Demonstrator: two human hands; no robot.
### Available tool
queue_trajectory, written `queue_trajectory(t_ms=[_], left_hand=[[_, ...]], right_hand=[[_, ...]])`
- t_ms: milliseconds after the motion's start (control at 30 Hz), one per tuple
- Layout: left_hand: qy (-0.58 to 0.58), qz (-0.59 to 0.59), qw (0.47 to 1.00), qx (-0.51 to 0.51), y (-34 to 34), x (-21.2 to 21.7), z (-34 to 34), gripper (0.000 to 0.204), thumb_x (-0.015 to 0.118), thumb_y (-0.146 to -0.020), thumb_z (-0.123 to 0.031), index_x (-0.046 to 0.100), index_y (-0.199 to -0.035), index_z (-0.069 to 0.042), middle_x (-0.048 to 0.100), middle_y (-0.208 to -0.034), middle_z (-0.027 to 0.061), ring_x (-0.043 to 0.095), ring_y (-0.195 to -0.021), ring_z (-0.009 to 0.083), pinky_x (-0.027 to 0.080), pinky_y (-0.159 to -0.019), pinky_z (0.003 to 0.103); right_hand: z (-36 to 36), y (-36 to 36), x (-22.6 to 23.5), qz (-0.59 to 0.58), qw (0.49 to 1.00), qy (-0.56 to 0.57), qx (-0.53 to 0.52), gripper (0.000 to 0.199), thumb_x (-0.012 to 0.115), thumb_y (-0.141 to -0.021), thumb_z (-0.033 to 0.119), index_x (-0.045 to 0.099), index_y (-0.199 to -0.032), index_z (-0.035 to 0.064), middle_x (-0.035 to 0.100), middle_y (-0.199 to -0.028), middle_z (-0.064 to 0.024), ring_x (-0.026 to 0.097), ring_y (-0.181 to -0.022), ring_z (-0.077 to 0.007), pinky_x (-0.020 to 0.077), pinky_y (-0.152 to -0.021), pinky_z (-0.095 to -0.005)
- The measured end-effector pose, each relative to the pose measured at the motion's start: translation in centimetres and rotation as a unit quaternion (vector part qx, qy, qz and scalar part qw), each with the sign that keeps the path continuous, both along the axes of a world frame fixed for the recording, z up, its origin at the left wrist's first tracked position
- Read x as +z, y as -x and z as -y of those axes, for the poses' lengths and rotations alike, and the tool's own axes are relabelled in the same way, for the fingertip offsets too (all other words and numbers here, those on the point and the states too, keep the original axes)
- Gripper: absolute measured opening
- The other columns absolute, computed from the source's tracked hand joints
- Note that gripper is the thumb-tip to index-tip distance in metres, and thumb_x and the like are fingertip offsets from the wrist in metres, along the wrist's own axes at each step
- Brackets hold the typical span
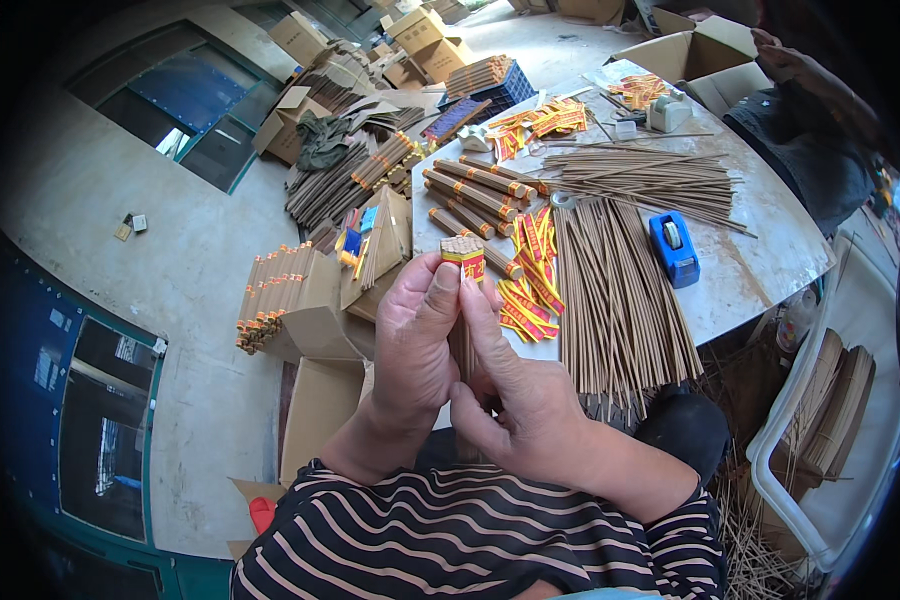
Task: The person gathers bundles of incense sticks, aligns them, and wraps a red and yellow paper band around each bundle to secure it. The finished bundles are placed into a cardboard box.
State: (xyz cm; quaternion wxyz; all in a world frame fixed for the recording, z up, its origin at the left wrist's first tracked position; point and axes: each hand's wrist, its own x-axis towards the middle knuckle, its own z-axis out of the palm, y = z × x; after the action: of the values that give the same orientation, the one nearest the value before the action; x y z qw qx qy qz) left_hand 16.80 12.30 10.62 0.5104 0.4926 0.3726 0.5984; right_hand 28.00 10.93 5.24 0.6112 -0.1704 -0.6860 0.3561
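Upright in front of me is a bundle of brown incense sticks [460,244], with a red and yellow paper band [472,266] around its upper end. My left hand [412,330] is closed on the bundle from the left, its thumb lying against the band. My right hand [518,388] grips the same bundle from the right, thumb tip on the band's front. The fingers and lower sticks are mostly hidden behind both hands. Just beyond, several banded incense bundles [478,190] lie on the table. Loose red and yellow paper strips [532,290] are piled beside them.
Loose incense sticks [625,300] cover the table's near edge, beside a blue tape dispenser [674,250]. More sticks [640,180] lie farther back. Cardboard boxes [320,400] and stacked bundles [273,295] stand left. A white plastic chair [770,460] holding sticks is at right. Another person sits far right.
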Motion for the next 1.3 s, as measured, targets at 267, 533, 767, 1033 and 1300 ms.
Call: queue_trajectory(t_ms=[267, 533, 767, 1033, 1300], left_hand=[[0.002, 0.002, 1.000, -0.011, -0.5, 0.2, 0.3, 0.024, 0.049, -0.094, -0.023, 0.050, -0.097, 0.001, 0.059, -0.081, 0.0074, 0.055, -0.069, 0.0094, 0.048, -0.063, 0.020], [-0.009, -0.004, 0.999, -0.033, 0.0, 0.0, 0.1, 0.025, 0.050, -0.093, -0.024, 0.050, -0.098, 0.000, 0.059, -0.081, 0.0073, 0.056, -0.070, 0.0096, 0.048, -0.065, 0.021], [0.015, 0.039, 0.998, -0.047, 0.4, 0.2, 0.0, 0.031, 0.052, -0.092, -0.028, 0.051, -0.102, 0.001, 0.059, -0.085, 0.0060, 0.058, -0.074, 0.0106, 0.050, -0.068, 0.022], [0.019, 0.039, 0.997, -0.066, 1.6, 0.0, 0.3, 0.033, 0.052, -0.092, -0.030, 0.052, -0.103, 0.002, 0.059, -0.086, 0.0057, 0.057, -0.074, 0.0102, 0.048, -0.065, 0.022], [-0.007, 0.070, 0.997, -0.036, 1.0, -0.1, 0.3, 0.027, 0.050, -0.093, -0.020, 0.048, -0.109, 0.002, 0.057, -0.097, 0.0079, 0.056, -0.088, 0.0141, 0.046, -0.078, 0.027]], right_hand=[[0.0, -0.2, -0.3, 0.023, 0.998, -0.035, -0.040, 0.074, 0.059, -0.073, -0.002, 0.025, -0.139, 0.0002, 0.052, -0.055, -0.0084, 0.054, -0.045, -0.0206, 0.0451, -0.048, -0.0300], [-0.2, -0.4, -0.4, 0.040, 0.999, -0.025, -0.024, 0.074, 0.059, -0.073, -0.001, 0.024, -0.139, -0.0020, 0.053, -0.056, -0.0087, 0.056, -0.048, -0.0211, 0.0457, -0.050, -0.0297], [-0.3, -0.1, -0.5, 0.022, 0.998, -0.041, -0.041, 0.077, 0.059, -0.072, -0.001, 0.022, -0.140, -0.0017, 0.053, -0.056, -0.0063, 0.055, -0.047, -0.0190, 0.0451, -0.049, -0.0285], [-0.1, 0.1, -0.4, 0.019, 0.999, -0.021, -0.026, 0.078, 0.057, -0.073, -0.002, 0.019, -0.141, 0.0005, 0.050, -0.051, -0.0045, 0.052, -0.042, -0.0160, 0.0428, -0.045, -0.0277], [0.1, -0.3, -0.3, 0.071, 0.997, -0.004, -0.043, 0.075, 0.057, -0.077, 0.010, 0.019, -0.140, -0.0012, 0.057, -0.059, -0.0145, 0.058, -0.050, -0.0310, 0.0466, -0.047, -0.0391]])
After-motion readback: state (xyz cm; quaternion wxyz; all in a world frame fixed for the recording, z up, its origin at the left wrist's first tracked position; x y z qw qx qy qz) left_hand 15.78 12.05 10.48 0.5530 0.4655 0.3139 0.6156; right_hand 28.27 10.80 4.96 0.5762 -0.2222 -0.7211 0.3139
